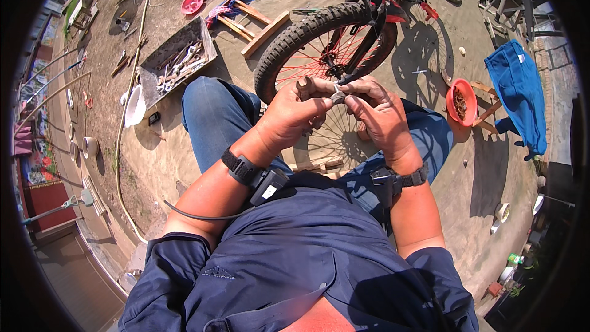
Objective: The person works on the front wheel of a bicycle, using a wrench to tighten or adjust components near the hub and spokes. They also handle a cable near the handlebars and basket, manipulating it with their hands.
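Note:
My left hand (286, 114) grips a dark metal tool, probably a spanner (303, 88), with its open-jawed end sticking up, and pinches a small metal piece (338, 96) between thumb and forefinger. My right hand (381, 117) pinches the same small piece from the other side. Both hands are raised over my lap between my knees, just in front of a bicycle wheel (283, 43) with a knobby black tyre and red spokes. The fine shape of the small piece is partly hidden by my fingers.
A metal tray (147, 83) of tools lies at left, near a white scoop (135, 114). A wooden frame (265, 35) lies beyond. At right stand a red bowl (471, 106) of small rusty parts and a stool draped with blue cloth (516, 92). A hose (120, 154) crosses the ground.

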Tool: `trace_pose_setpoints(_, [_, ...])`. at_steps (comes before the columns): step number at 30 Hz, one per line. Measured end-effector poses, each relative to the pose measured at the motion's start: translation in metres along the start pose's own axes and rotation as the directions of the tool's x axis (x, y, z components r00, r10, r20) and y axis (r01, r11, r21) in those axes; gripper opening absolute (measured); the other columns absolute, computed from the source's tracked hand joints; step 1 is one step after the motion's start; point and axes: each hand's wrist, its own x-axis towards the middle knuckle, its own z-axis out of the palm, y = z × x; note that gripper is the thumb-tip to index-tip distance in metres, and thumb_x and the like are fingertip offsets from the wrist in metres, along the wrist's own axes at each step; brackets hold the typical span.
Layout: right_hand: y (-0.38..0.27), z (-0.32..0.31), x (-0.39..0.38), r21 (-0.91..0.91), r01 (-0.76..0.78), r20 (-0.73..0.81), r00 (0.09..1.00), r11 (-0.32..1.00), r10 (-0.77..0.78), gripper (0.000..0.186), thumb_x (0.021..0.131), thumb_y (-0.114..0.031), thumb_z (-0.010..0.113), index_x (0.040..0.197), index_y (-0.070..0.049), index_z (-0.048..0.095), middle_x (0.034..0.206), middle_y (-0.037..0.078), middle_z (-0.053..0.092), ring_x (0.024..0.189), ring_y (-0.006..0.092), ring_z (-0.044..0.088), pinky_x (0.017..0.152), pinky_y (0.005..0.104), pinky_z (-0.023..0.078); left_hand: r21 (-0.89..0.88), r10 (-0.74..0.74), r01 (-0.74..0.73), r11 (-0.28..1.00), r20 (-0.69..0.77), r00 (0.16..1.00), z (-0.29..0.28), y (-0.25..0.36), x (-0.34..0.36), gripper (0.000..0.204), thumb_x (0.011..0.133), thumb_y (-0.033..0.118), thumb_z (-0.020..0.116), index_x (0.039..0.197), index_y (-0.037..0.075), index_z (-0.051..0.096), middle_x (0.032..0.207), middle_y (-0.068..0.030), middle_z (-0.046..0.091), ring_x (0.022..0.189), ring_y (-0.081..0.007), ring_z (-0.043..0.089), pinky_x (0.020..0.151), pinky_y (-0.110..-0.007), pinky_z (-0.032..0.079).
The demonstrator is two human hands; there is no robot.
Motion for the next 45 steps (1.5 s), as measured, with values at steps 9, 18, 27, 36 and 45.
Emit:
trace_pose_setpoints(9, [-0.004,-0.004,0.004,-0.342,0.305,0.059,0.951,0.889,-0.304,0.018,0.086,-0.006,0.071,0.101,0.002,0.066,0.097,0.008,0.063,0.089,0.0165,0.062,0.08,0.0277,0.048,-0.043,-0.015,0.016,0.999,0.03,0.999,0.0,0.0,0.001,0.029,0.09,0.015,0.064,0.114,-0.002,0.061,0.07,-0.0007,0.057,0.051,-0.0053,0.046,0.046,-0.019,0.034])
trace_pose_setpoints(18, [0.008,-0.002,-0.001,0.056,0.02,-0.06,0.998,0.998,-0.016,0.014,0.09,-0.006,0.067,0.103,0.0,0.066,0.094,0.002,0.063,0.086,0.0099,0.06,0.078,0.0249,0.048,-0.057,-0.017,0.018,0.998,0.019,1.0,0.001,0.0,0.001,0.03,0.092,0.014,0.065,0.116,-0.003,0.062,0.075,-0.0004,0.059,0.052,-0.0046,0.047,0.046,-0.02,0.036])
trace_pose_setpoints(27, [0.0,-0.004,-0.003,0.095,-0.045,-0.053,0.997,0.994,0.051,0.015,0.095,-0.005,0.06,0.106,-0.001,0.067,0.095,-0.001,0.062,0.078,0.0057,0.056,0.07,0.021,0.046,-0.045,-0.009,0.01,0.999,0.016,1.0,-0.001,-0.003,0.003,0.031,0.092,0.016,0.066,0.117,-0.002,0.062,0.079,-0.0008,0.062,0.053,-0.004,0.047,0.046,-0.019,0.036])
trace_pose_setpoints(36, [0.0,-0.001,-0.004,0.179,-0.125,-0.082,0.987,0.976,0.141,0.018,0.096,-0.008,0.06,0.11,-0.001,0.068,0.093,-0.001,0.062,0.073,0.0048,0.055,0.066,0.0203,0.045,-0.01,-0.005,0.005,1.0,0.055,0.998,0.001,0.002,0.003,0.03,0.093,0.016,0.063,0.117,-0.002,0.06,0.096,-0.0072,0.068,0.056,-0.0036,0.047,0.049,-0.018,0.037])
trace_pose_setpoints(45, [0.001,-0.001,-0.001,0.242,-0.136,-0.042,0.988,0.961,0.151,0.02,0.098,-0.013,0.058,0.111,-0.002,0.068,0.088,-0.002,0.061,0.069,0.0041,0.051,0.063,0.0197,0.042,-0.002,0.008,-0.008,1.0,0.06,0.998,0.0,0.001,0.006,0.032,0.093,0.017,0.065,0.118,-0.003,0.061,0.093,-0.0058,0.068,0.054,-0.0036,0.046,0.047,-0.018,0.036])
